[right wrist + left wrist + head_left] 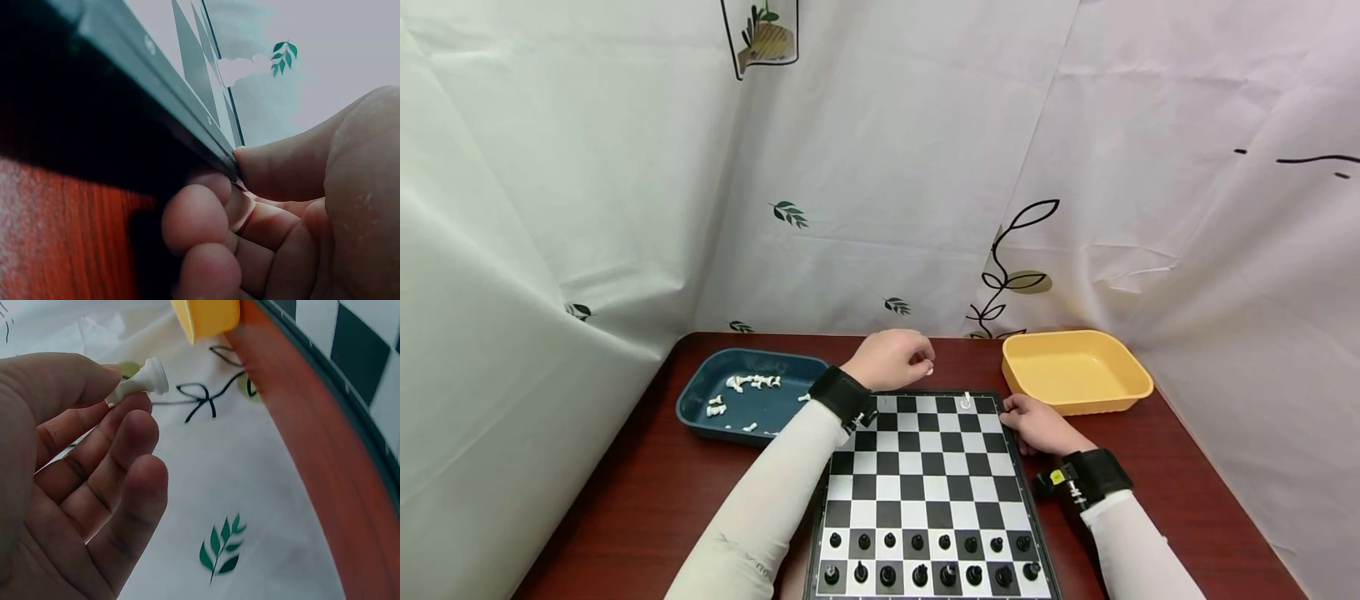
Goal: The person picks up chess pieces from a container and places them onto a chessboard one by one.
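White plastic shows between thumb and forefinger of our left hand [891,358]: a small chess piece [140,382], pinched by its top with the base pointing out, the other fingers [122,487] loosely curled below it. The hand hovers over the far edge of the chessboard [928,492], near the blue tray [700,392] of white pieces. Our right hand [1037,425] grips the board's right rim, thumb on top, fingers [200,219] tucked beneath. One white piece [966,402] stands on the far row; black pieces [925,558] fill the two near rows. A yellow tray [1075,371] sits on the red-brown worktop [647,500].
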`<action>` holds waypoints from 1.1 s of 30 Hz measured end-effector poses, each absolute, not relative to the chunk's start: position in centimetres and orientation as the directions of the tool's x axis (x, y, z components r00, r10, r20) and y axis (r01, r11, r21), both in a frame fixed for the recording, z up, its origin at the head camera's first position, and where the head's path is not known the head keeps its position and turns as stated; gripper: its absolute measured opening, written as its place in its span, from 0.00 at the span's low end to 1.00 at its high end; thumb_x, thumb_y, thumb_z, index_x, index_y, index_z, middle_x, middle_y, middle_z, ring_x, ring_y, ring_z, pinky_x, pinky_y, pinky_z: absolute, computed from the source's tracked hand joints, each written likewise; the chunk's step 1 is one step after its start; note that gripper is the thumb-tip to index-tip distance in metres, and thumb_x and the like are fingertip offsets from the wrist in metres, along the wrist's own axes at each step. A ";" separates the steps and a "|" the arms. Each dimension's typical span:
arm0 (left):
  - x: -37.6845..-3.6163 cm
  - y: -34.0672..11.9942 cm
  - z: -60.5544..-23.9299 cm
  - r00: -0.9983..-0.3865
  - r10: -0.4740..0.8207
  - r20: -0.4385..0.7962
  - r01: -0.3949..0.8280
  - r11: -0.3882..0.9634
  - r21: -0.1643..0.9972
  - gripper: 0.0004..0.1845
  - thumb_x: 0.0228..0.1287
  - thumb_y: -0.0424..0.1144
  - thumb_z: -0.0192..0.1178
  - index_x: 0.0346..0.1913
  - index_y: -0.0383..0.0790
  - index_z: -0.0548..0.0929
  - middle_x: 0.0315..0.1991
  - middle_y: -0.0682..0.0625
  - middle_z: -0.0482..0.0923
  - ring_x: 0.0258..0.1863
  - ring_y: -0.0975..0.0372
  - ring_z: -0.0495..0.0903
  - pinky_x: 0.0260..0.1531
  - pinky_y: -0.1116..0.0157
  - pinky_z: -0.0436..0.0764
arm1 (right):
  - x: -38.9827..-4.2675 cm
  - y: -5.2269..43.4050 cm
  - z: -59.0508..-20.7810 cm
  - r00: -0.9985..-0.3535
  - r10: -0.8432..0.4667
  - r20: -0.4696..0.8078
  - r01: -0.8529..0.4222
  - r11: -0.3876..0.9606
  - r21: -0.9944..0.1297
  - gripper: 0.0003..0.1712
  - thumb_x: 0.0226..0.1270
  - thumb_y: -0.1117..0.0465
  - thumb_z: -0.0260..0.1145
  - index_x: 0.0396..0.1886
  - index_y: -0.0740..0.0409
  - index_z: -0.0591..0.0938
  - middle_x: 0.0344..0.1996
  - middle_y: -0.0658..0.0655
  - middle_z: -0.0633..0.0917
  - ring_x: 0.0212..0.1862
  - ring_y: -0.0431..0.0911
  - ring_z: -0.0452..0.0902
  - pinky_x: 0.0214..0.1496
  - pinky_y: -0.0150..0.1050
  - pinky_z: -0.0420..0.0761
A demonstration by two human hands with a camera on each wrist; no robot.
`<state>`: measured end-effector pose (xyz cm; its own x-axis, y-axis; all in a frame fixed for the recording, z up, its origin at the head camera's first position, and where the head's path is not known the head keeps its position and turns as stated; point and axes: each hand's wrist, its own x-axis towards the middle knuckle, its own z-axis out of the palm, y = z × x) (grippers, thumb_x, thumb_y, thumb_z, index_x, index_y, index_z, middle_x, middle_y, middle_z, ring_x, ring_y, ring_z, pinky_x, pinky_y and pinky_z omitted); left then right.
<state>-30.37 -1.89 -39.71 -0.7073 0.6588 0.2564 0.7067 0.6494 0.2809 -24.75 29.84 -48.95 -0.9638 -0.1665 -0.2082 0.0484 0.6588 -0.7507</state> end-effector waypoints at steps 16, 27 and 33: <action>-31.1 3.6 -41.4 -0.676 0.695 0.247 0.737 0.621 0.268 0.07 0.81 0.44 0.68 0.52 0.51 0.94 0.44 0.61 0.89 0.40 0.70 0.82 0.39 0.70 0.80 | -24.8 30.1 -48.7 -0.966 -0.159 -0.204 0.049 0.661 -0.749 0.12 0.86 0.62 0.60 0.56 0.67 0.78 0.24 0.58 0.81 0.20 0.50 0.78 0.27 0.45 0.81; -30.7 5.8 -42.6 -0.654 0.701 0.286 0.755 0.626 0.193 0.06 0.81 0.44 0.68 0.51 0.51 0.92 0.44 0.61 0.89 0.38 0.70 0.83 0.35 0.72 0.79 | -24.7 29.7 -48.8 -0.966 -0.167 -0.197 0.041 0.653 -0.756 0.10 0.86 0.61 0.61 0.54 0.66 0.79 0.23 0.57 0.79 0.19 0.50 0.78 0.26 0.45 0.81; -30.5 6.6 -43.3 -0.632 0.728 0.265 0.774 0.610 0.170 0.06 0.81 0.43 0.68 0.52 0.52 0.92 0.46 0.60 0.89 0.38 0.70 0.83 0.36 0.71 0.79 | -24.8 29.8 -49.0 -0.966 -0.172 -0.195 0.035 0.657 -0.753 0.12 0.86 0.61 0.60 0.55 0.67 0.78 0.23 0.58 0.79 0.19 0.50 0.77 0.26 0.45 0.82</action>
<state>-30.50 6.63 -43.28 -0.6322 0.7281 0.2649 0.7739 0.6101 0.1701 -24.79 29.80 -48.95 -0.9655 -0.1721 -0.1952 0.0353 0.6565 -0.7535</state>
